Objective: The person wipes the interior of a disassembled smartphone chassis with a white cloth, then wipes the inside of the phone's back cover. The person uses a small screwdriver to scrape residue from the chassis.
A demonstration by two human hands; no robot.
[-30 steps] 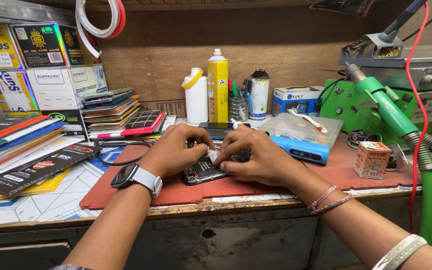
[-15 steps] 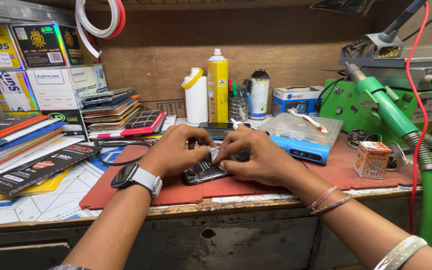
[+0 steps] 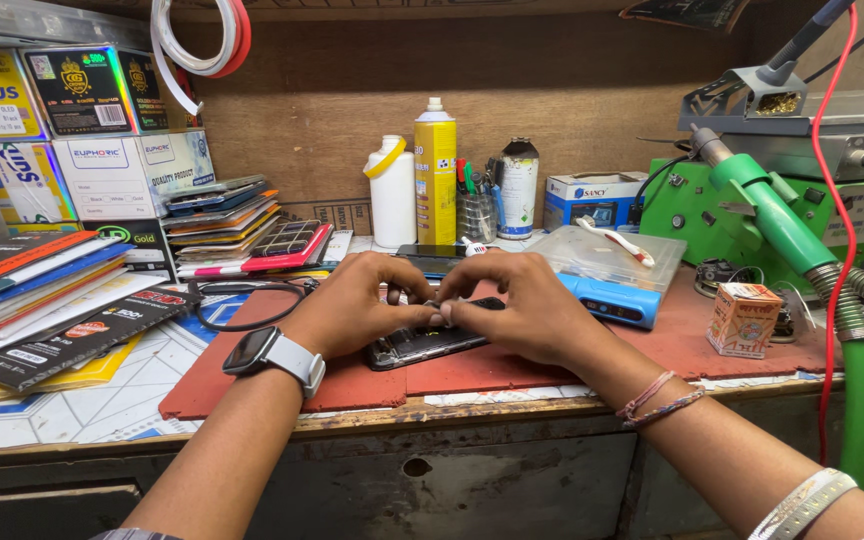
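An opened dark phone (image 3: 422, 343) lies on a red mat (image 3: 252, 385) at the front of the bench. My left hand (image 3: 352, 305), with a grey-strapped watch on its wrist, rests on the phone's left end with fingers curled onto it. My right hand (image 3: 517, 305) covers the phone's right end, and the fingertips of both hands meet over its middle. What the fingertips pinch is too small to tell. Thread bracelets sit on my right wrist.
A white bottle (image 3: 392, 192), a yellow spray can (image 3: 436, 170) and a tin (image 3: 518, 188) stand at the back. Stacked cases and boxes (image 3: 42, 270) fill the left. A clear plastic box (image 3: 612, 258), a small carton (image 3: 742, 318) and a green machine (image 3: 752, 210) sit on the right.
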